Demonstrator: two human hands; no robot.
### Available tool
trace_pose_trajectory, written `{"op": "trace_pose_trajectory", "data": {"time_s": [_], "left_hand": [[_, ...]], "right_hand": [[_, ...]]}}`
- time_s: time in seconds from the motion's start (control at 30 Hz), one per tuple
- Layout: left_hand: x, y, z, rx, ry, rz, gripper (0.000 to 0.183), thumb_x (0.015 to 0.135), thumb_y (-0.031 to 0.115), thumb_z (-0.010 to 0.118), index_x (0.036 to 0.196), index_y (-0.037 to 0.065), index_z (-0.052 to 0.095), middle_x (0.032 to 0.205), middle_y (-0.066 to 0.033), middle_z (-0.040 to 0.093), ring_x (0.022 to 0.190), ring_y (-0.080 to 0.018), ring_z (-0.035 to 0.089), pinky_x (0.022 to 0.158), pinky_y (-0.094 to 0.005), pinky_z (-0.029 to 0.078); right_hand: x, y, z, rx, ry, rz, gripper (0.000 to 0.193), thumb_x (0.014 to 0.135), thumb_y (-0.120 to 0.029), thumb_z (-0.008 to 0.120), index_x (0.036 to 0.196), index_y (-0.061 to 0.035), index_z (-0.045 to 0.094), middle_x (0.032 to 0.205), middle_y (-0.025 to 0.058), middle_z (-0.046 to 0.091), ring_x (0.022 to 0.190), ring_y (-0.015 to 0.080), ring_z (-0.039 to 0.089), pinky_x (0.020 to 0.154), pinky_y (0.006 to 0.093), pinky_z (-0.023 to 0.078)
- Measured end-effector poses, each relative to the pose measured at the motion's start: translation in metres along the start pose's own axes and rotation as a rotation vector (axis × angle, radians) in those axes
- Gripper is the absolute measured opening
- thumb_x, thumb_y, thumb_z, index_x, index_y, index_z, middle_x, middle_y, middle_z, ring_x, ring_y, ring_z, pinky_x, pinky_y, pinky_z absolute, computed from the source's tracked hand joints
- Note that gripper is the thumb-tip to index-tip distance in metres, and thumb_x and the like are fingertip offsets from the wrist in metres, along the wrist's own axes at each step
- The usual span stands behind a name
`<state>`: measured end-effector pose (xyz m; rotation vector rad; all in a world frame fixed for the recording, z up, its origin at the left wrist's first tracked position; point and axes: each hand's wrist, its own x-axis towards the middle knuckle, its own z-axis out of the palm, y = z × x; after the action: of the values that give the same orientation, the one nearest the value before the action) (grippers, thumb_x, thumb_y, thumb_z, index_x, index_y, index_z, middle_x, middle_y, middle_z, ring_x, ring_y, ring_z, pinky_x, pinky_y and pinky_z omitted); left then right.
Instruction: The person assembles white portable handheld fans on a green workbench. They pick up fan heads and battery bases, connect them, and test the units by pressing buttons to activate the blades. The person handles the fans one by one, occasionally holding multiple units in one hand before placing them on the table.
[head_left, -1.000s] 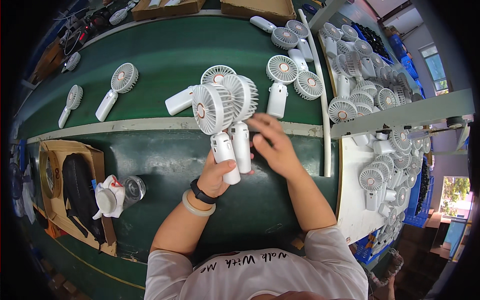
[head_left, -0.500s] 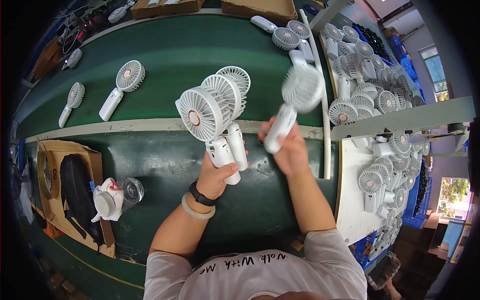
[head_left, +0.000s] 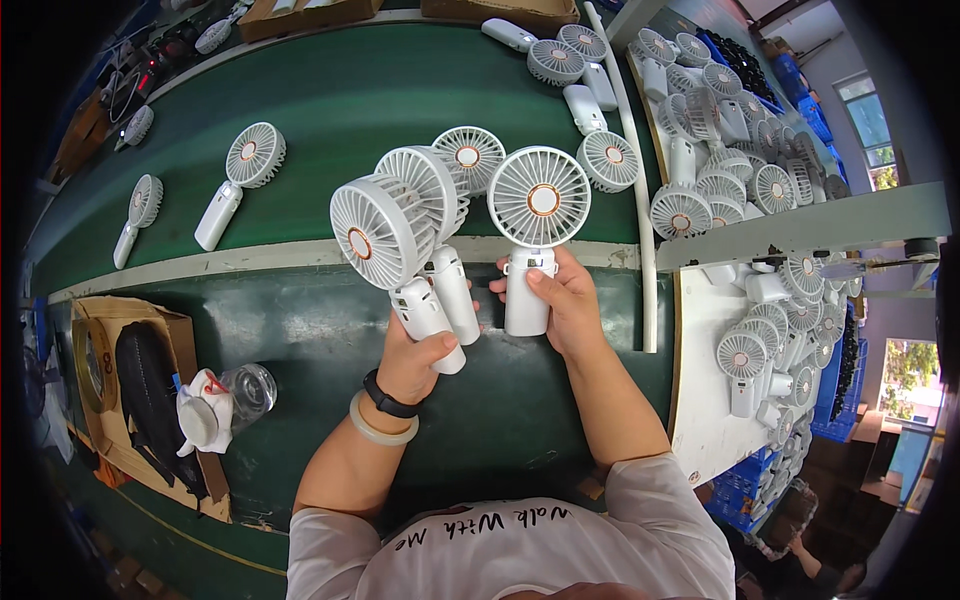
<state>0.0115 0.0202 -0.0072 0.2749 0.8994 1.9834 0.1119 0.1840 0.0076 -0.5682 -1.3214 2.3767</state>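
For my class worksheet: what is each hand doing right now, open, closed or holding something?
Left hand: closed, holding two white handheld fans.
Right hand: closed, holding one white handheld fan.

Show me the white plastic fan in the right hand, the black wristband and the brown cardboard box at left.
White plastic fan (head_left: 543, 200): head view, round hub.
Black wristband (head_left: 389, 400): head view, outer face.
Brown cardboard box (head_left: 178, 336): head view, upper right wall.

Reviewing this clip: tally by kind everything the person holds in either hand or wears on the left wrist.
White handheld fans: 3 (2 in the left hand, 1 in the right hand)
Black wristband: 1
Pale bangle: 1
Total: 5
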Motion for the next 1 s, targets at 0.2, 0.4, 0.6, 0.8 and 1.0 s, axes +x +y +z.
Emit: {"op": "trace_pose_trajectory", "data": {"time_s": [0.2,0.4,0.6,0.8,1.0], "left_hand": [[0.0,0.002,0.003,0.011,-0.04,-0.004,0.074,0.066,0.011,0.074,0.129,0.005,0.036,0.121,-0.0156,0.048,0.106,-0.0277,0.055,0.083,-0.0446,0.052],[0.0,-0.001,0.004,0.104,-0.104,-0.022,0.076,0.064,0.01,0.076,0.129,0.005,0.036,0.121,-0.0146,0.048,0.108,-0.0273,0.053,0.084,-0.0448,0.053],[0.0,-0.001,0.001,0.121,-0.168,-0.087,0.083,0.061,0.008,0.077,0.132,0.006,0.034,0.122,-0.0138,0.048,0.113,-0.0267,0.05,0.085,-0.0466,0.052],[-0.001,0.007,0.002,-0.255,-0.257,-0.259,0.086,0.059,0.007,0.073,0.135,0.006,0.032,0.121,-0.0117,0.05,0.109,-0.027,0.054,0.085,-0.0475,0.051],[0.001,0.001,-0.006,0.058,-0.405,-0.052,0.087,0.063,0.02,0.078,0.134,0.001,0.03,0.123,-0.0139,0.048,0.115,-0.03,0.05,0.091,-0.0462,0.046]], "right_hand": [[0.0,0.001,-0.003,0.024,0.003,0.012,0.03,0.086,-0.005,0.055,0.114,-0.0001,0.048,0.104,0.0137,0.062,0.09,0.0205,0.064,0.078,0.0324,0.051],[0.004,0.004,-0.009,0.003,0.005,0.01,0.031,0.085,-0.004,0.055,0.115,-0.0006,0.048,0.104,0.013,0.062,0.091,0.0199,0.063,0.079,0.0325,0.051],[0.004,0.002,-0.002,0.06,0.03,-0.006,0.033,0.086,-0.006,0.056,0.118,-0.001,0.047,0.105,0.0127,0.062,0.093,0.0194,0.062,0.081,0.0327,0.051],[-0.001,0.001,0.0,-0.469,-0.172,-0.246,0.066,0.078,-0.022,0.067,0.132,-0.0011,0.035,0.114,0.0127,0.051,0.105,0.0224,0.052,0.09,0.0338,0.042],[-0.01,0.0,0.006,-0.934,-0.273,-0.572,0.109,0.06,-0.045,0.081,0.141,-0.0011,0.022,0.12,0.0153,0.038,0.115,0.0296,0.036,0.1,0.0376,0.03]]}}
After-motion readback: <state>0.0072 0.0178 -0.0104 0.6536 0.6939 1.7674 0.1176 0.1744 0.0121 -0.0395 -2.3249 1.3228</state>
